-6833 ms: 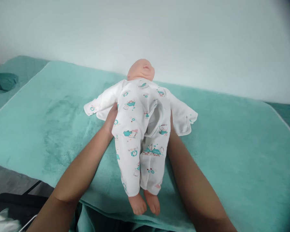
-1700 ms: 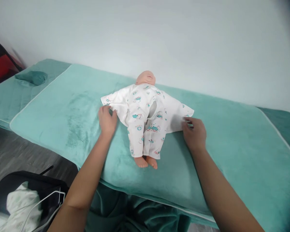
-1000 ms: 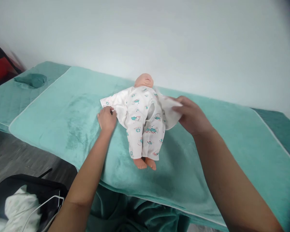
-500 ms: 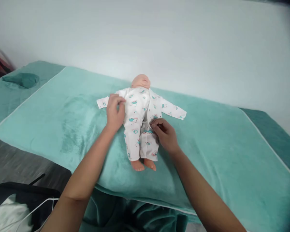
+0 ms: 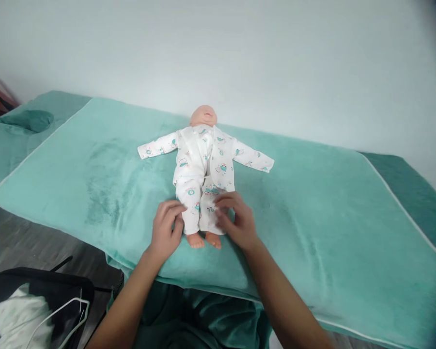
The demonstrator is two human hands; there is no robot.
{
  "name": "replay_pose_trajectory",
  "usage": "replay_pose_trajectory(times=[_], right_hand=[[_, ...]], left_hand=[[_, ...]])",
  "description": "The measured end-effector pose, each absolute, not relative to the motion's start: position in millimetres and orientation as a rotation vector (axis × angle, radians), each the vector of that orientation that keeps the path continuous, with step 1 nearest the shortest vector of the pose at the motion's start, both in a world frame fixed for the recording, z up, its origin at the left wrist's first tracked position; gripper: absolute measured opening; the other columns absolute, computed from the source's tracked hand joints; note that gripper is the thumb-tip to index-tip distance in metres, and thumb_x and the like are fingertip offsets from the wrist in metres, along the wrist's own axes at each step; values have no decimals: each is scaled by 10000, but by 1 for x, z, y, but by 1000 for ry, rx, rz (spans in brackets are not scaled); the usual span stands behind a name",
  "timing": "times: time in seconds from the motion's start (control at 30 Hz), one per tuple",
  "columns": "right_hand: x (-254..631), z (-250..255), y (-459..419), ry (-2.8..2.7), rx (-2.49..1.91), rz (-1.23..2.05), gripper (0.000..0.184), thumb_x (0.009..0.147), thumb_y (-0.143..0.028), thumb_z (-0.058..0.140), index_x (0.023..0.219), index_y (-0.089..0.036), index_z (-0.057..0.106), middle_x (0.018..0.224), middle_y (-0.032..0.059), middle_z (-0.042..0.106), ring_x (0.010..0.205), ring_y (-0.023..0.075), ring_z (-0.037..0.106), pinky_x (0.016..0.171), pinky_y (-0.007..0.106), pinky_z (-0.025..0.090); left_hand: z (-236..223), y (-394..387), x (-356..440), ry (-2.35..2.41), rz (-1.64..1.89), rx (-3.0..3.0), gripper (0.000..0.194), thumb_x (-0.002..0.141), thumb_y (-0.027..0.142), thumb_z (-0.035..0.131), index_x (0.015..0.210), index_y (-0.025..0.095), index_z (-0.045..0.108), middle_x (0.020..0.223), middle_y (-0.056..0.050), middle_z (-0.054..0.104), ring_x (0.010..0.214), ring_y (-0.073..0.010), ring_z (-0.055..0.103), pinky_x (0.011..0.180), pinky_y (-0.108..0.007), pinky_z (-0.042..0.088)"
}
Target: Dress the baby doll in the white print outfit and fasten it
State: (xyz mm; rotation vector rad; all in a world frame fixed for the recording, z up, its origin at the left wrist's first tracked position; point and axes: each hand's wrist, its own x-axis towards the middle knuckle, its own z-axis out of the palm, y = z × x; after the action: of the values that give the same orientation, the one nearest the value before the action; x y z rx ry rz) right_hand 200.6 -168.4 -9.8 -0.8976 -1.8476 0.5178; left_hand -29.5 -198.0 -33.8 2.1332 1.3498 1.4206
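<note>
A baby doll (image 5: pixel 203 116) lies on its back, head toward the wall, both sleeves spread out to the sides. It wears a white printed jacket (image 5: pixel 223 160), whose front panels part below the chest, and matching trousers (image 5: pixel 189 191). Bare feet show below the trouser cuffs. My left hand (image 5: pixel 168 225) is beside the trouser leg on the left, fingers bent, with a gap between thumb and fingers. Over the other trouser leg is my right hand (image 5: pixel 237 218), its fingers curved and thumb apart, slightly blurred; whether its fingertips touch the cloth is unclear.
The doll lies on a bed with a teal cover (image 5: pixel 305 203). A face hole (image 5: pixel 29 121) is at the bed's left end, and a white wall (image 5: pixel 240 58) stands behind. At lower left, a black chair (image 5: pixel 70 291) holds a pale cloth (image 5: pixel 23 312) and a white hanger (image 5: pixel 70 303).
Both hands have moved down from the jacket to the trouser legs. My right hand has let go of the jacket's edge, and the jacket's left panel now hangs out over the trousers' waist.
</note>
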Motion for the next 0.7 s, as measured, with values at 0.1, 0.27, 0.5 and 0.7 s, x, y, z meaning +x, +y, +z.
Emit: replay_pose_trajectory(times=[0.1, 0.27, 0.5, 0.7], right_hand=[[188, -12, -207, -1956, -740, 380, 282, 861, -54, 628, 1066, -248, 621, 973, 52, 706, 900, 211, 634, 848, 440, 522], [173, -30, -242, -2024, -902, 238, 408, 854, -23, 570, 1206, -225, 611, 1129, 77, 719, 1076, 243, 616, 1044, 520, 462], [157, -33, -240, -2051, -1212, -6, 305, 931, -175, 653, 1227, -235, 613, 1172, 60, 748, 1105, 273, 600, 973, 465, 400], [138, -19, -232, -2046, -1269, -13, 109, 938, -176, 661, 1013, -232, 605, 1030, 28, 766, 988, 248, 617, 923, 446, 362]], left_hand=[[-43, -239, -30, 1360, 1222, 2101, 429, 923, 48, 516, 1296, 249, 584, 1237, -100, 575, 1163, -201, 606, 982, -376, 559], [-56, -264, -10, 1587, 1065, 2107, 622, 888, 161, 679, 1469, 252, 475, 1311, -131, 486, 1198, -250, 590, 1014, -434, 566], [-51, -250, -3, 1591, 1377, 2128, 522, 850, 83, 690, 1335, 222, 555, 1186, -89, 477, 1059, -194, 607, 911, -356, 585], [-33, -254, -20, 1482, 1475, 2043, 406, 852, 76, 716, 1208, 224, 588, 1040, -30, 494, 992, -158, 580, 851, -294, 565]])
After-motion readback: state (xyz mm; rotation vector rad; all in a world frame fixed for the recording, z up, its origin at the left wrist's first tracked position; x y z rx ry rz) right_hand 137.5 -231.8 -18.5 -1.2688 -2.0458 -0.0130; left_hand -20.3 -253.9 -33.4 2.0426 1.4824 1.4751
